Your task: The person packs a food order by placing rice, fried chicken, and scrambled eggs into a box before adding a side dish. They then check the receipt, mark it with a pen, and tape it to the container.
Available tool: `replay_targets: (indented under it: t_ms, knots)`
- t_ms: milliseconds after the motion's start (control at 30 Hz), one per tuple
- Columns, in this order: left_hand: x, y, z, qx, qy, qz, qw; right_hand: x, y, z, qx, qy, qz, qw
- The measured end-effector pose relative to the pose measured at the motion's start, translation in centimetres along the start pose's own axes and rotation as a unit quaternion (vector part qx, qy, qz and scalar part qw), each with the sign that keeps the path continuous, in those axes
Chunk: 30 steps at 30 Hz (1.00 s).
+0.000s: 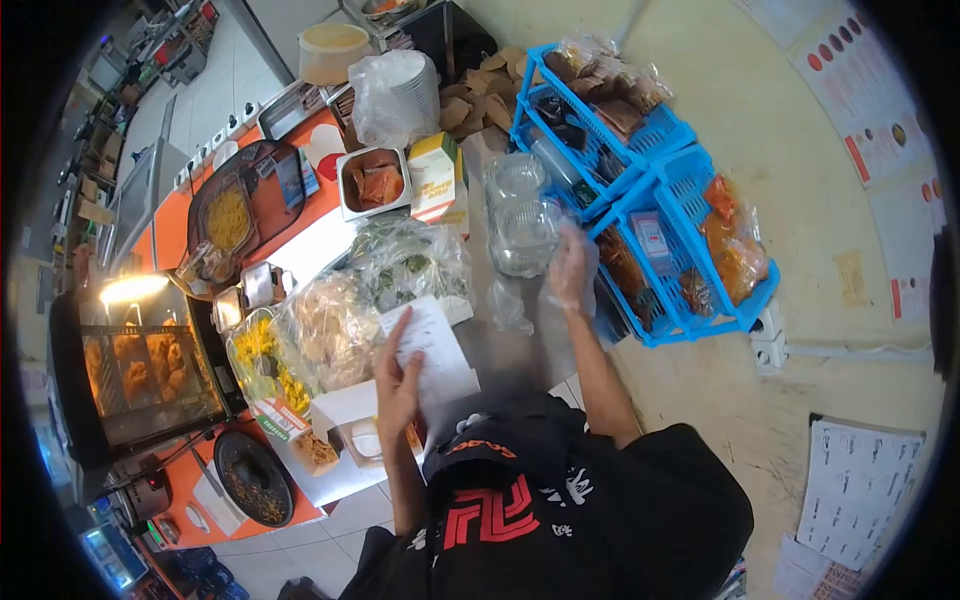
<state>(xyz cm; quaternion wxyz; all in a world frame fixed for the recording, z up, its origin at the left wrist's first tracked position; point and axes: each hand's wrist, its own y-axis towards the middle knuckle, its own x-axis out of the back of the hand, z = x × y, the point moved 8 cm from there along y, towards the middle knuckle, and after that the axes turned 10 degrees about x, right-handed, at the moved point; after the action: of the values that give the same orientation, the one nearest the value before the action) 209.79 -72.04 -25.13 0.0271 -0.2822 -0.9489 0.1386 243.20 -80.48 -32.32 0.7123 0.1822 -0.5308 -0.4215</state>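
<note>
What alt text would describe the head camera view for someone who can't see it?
A person's left hand holds a paper slip above a food counter; the blurred right hand is by clear plastic containers. Blue plastic baskets of bagged food stand on the right, a lit display case of fried food on the left.

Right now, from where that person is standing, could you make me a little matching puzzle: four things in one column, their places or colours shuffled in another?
Things
1. Paper slip
2. Fried pieces
3. Clear plastic containers
4. Baskets

Places or colours
A. Just beside the right hand
B. Bright blue
C. In the left hand
D. Behind the glass of a lit cabinet

Right pairs: 1-C, 2-D, 3-A, 4-B.
</note>
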Motion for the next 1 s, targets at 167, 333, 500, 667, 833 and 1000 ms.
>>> replay_targets:
  t_ms: [167,333,500,667,833,1000]
  knots:
    - [-1.3,0.9,-1.0,0.012,0.055,-0.009,0.998,-9.6,5.4,-10.5,-0.023,-0.156,0.131,0.979]
    - [0.2,2.7,0.7,0.088,-0.022,-0.041,0.995,-20.9,2.0,-22.9,-0.116,-0.208,0.360,0.902]
    - [1.6,4.1,0.5,0.064,0.025,-0.075,0.995,-21.8,1.2,-26.8,-0.215,-0.229,0.394,0.864]
    - [1.8,5.9,2.0,0.094,0.008,-0.072,0.993,-19.4,0.0,-26.0,-0.265,-0.214,0.371,0.864]
    - [0.1,7.6,2.5,0.106,-0.001,-0.033,0.994,-17.7,-0.4,-21.3,-0.171,-0.200,0.177,0.948]
    - [-0.2,7.7,1.0,0.103,0.005,-0.022,0.994,-18.1,0.8,-17.6,0.008,-0.290,0.246,0.925]
